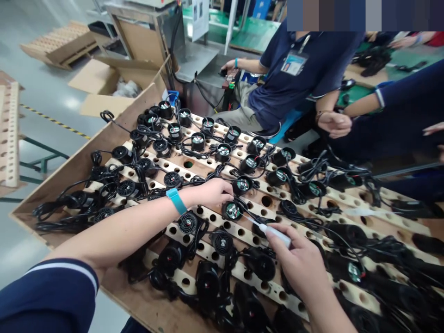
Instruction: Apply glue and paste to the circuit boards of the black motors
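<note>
My left hand (pixel 215 193), with a teal band at the wrist, has its fingers curled together at the far rim of a black round housing (pixel 233 211). Whatever its fingertips pinch is hidden. Green circuit board, white blobs and wires show inside that housing. My right hand (pixel 294 254) grips a white-handled tool with a thin tip (pixel 277 235). The tip points left into the open housing; whether it touches the board I cannot tell. Just beyond my left hand stands another open black housing (pixel 242 185), with black cables around it.
A wooden tray (pixel 104 134) with pale perforated strips (pixel 215 217) holds many corded black housings, some showing slotted grilles (pixel 188 222). A seated person in navy (pixel 267 88) is across the tray, another person's arm at right. An open carton (pixel 100 78) stands back left.
</note>
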`<action>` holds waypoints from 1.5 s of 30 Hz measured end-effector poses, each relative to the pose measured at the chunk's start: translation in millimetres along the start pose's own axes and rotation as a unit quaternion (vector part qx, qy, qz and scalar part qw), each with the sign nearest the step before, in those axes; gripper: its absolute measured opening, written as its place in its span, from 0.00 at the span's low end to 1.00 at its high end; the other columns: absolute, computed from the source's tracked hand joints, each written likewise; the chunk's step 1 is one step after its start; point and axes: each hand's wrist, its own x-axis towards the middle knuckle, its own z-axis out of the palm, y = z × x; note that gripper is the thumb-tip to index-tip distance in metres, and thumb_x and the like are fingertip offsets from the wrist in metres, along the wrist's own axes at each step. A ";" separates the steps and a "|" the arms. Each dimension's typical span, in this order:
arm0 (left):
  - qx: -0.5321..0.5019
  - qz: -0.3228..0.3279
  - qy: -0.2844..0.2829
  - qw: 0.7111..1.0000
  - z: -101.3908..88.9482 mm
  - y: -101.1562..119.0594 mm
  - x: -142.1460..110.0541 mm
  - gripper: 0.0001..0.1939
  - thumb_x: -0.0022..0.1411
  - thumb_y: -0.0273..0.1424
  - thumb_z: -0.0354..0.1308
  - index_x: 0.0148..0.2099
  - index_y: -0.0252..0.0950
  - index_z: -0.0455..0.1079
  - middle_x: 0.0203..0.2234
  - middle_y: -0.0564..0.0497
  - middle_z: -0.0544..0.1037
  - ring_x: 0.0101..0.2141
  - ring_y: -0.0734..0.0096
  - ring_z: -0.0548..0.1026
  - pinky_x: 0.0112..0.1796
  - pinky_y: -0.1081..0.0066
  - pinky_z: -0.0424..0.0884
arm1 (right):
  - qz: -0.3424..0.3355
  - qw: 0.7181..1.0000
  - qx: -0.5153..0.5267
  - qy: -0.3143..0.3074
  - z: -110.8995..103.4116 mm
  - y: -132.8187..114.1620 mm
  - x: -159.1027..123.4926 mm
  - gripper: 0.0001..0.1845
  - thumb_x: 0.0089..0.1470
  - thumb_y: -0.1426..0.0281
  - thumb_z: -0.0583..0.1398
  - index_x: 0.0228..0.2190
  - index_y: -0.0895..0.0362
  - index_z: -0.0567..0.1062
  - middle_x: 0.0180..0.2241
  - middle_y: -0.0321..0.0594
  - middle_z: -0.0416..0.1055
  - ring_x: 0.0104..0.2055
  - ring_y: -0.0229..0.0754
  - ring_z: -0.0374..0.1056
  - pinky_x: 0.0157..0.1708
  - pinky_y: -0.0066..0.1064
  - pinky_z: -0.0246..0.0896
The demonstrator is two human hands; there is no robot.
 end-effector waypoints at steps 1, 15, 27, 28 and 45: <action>-0.008 -0.007 -0.004 1.000 -0.5 1.2 -0.7 0.08 0.63 0.30 0.58 0.37 0.32 0.78 0.28 0.51 0.79 0.29 0.72 0.71 0.34 0.74 0.66 | 0.010 1.000 0.027 -0.004 1.0 3.5 -3.3 0.21 0.52 0.51 0.62 0.36 0.54 0.80 0.31 0.40 0.79 0.30 0.46 0.73 0.30 0.33 0.67; -0.011 -0.037 0.008 0.999 2.8 7.4 -4.0 0.10 0.62 0.32 0.57 0.37 0.32 0.77 0.30 0.51 0.79 0.31 0.72 0.73 0.35 0.75 0.67 | 0.013 0.940 0.338 -0.047 9.6 24.1 -28.1 0.27 0.51 0.54 0.68 0.50 0.53 0.76 0.44 0.47 0.79 0.49 0.51 0.74 0.54 0.44 0.69; 0.004 -0.026 0.022 0.999 5.6 2.7 -3.2 0.09 0.62 0.31 0.57 0.37 0.32 0.77 0.30 0.50 0.80 0.31 0.71 0.73 0.35 0.74 0.67 | -0.064 0.974 0.215 0.020 -8.6 26.5 18.7 0.21 0.51 0.56 0.68 0.42 0.55 0.74 0.39 0.44 0.78 0.39 0.46 0.74 0.44 0.40 0.70; 0.006 -0.023 0.023 0.999 5.8 2.5 -3.0 0.10 0.62 0.31 0.57 0.37 0.32 0.77 0.30 0.50 0.80 0.31 0.71 0.73 0.35 0.74 0.67 | -0.074 0.977 0.199 0.016 -6.7 27.0 28.7 0.21 0.51 0.56 0.67 0.41 0.56 0.74 0.37 0.44 0.78 0.38 0.45 0.74 0.43 0.40 0.69; 0.013 -0.001 0.042 0.999 10.2 -0.1 -3.3 0.10 0.62 0.31 0.57 0.35 0.33 0.78 0.29 0.51 0.80 0.30 0.71 0.73 0.35 0.74 0.66 | -0.094 0.994 -0.028 0.046 -40.9 79.5 76.4 0.19 0.49 0.57 0.62 0.38 0.57 0.78 0.31 0.41 0.77 0.30 0.43 0.70 0.34 0.35 0.65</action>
